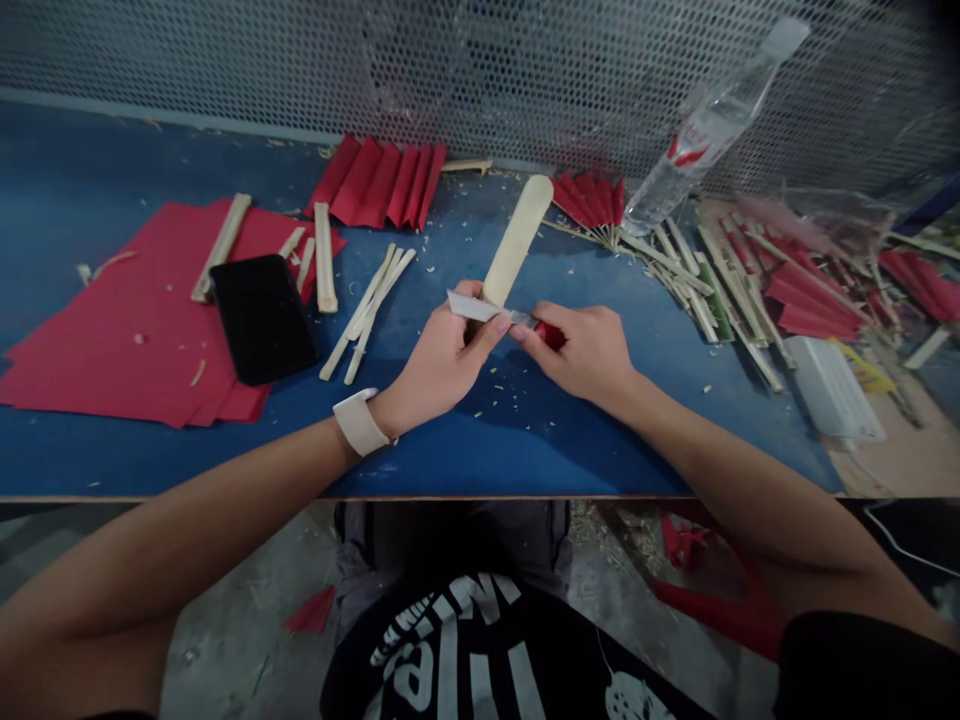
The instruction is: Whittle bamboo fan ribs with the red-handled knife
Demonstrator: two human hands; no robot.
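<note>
My left hand (450,355) grips the lower end of a pale, round-tipped wooden strip (519,238) that points away from me, tilted to the right. Closed around the red handle of a utility knife (471,304) is my right hand (589,350). The knife's blade lies across the lower part of the strip, pointing left, and my left thumb rests against it. Both hands are close together above the blue table. The strip's lower end is hidden behind my fingers and the blade.
Left of my hands are thin crossed sticks (369,312), a black phone (264,318) and red paper sheets (127,330). Pleated red paper (379,182) lies at the back. A water bottle (709,135) stands right, near bamboo pieces and folded fans. Shavings dot the blue table (450,450).
</note>
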